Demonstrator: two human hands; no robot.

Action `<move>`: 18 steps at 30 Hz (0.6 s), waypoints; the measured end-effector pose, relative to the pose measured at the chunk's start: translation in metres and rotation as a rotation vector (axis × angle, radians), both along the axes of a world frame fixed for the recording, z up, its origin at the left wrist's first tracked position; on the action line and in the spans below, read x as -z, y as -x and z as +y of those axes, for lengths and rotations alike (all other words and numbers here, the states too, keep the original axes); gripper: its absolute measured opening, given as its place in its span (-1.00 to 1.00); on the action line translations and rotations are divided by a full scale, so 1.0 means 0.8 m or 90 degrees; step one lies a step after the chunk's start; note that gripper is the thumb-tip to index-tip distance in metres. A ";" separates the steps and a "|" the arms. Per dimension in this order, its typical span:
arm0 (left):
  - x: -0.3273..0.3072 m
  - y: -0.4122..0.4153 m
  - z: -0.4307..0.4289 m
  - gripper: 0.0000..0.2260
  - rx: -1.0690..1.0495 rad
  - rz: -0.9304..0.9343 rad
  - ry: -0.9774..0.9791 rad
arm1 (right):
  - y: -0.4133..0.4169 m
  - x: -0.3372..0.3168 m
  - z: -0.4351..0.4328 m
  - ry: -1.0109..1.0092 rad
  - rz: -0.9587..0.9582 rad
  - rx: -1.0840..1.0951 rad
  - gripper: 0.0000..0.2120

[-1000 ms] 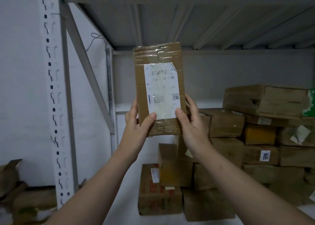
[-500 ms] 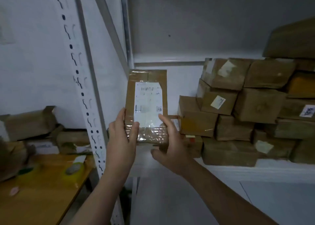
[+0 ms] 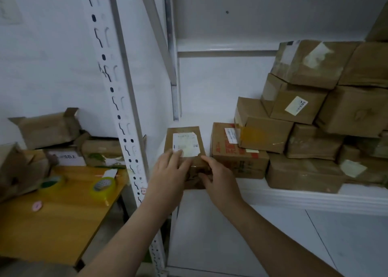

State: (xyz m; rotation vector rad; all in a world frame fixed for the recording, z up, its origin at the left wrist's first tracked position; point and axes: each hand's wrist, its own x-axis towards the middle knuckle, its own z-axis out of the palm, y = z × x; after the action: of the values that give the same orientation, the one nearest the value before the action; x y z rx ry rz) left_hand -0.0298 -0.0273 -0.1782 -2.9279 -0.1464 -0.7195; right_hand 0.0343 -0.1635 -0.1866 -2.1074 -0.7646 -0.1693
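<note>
A small brown cardboard parcel [image 3: 185, 132] with a white shipping label lies flat at the left end of the white shelf [image 3: 294, 196]. My left hand [image 3: 168, 171] rests on its top, fingers stretched out over the label's near edge. My right hand [image 3: 218, 178] grips the parcel's near right corner, thumb on top and fingers curled round the front edge. The near end of the parcel is hidden behind both hands.
A box with red print [image 3: 235, 161] sits just right of the parcel, with a stack of taped boxes [image 3: 304, 109] beyond. The slotted white upright [image 3: 117, 100] stands at the left. A wooden table [image 3: 52, 213] holds tape rolls [image 3: 102, 185] and torn boxes [image 3: 46, 127].
The parcel came down from an upright hold in front of me to lie flat on the shelf. My left hand shifted from its side onto its top.
</note>
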 end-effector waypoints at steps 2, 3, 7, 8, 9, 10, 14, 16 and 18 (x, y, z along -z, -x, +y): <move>0.009 -0.015 -0.001 -0.39 0.032 -0.003 -0.005 | -0.004 -0.003 0.001 -0.003 0.000 0.002 -0.51; 0.010 -0.023 0.001 -0.40 0.033 -0.003 -0.011 | -0.007 -0.005 -0.001 0.001 -0.023 0.014 -0.52; 0.002 -0.049 0.021 -0.51 -0.044 0.018 -0.019 | -0.018 -0.019 -0.010 0.042 -0.130 0.039 -0.54; -0.001 -0.056 0.029 -0.51 -0.066 0.023 -0.018 | -0.021 -0.023 -0.011 0.049 -0.158 0.046 -0.56; -0.003 -0.062 0.037 -0.51 -0.080 0.034 -0.014 | -0.026 -0.026 -0.011 0.052 -0.181 0.057 -0.58; -0.006 -0.066 0.042 -0.51 -0.086 0.047 -0.008 | -0.030 -0.028 -0.010 0.054 -0.198 0.069 -0.59; -0.006 -0.075 0.048 -0.53 -0.073 0.042 -0.004 | -0.043 -0.033 -0.006 0.080 -0.226 0.077 -0.64; -0.004 -0.077 0.046 -0.53 -0.064 0.031 -0.010 | -0.046 -0.036 -0.005 0.101 -0.230 0.075 -0.65; -0.004 -0.079 0.041 -0.53 -0.057 0.031 -0.010 | -0.046 -0.039 -0.003 0.110 -0.230 0.072 -0.66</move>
State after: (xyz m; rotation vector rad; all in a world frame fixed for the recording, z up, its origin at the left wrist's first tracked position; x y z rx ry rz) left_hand 0.0336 0.0056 -0.1751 -2.8996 -0.2646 -0.6323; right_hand 0.0712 -0.1658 -0.1554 -2.3180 -0.8962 -0.5766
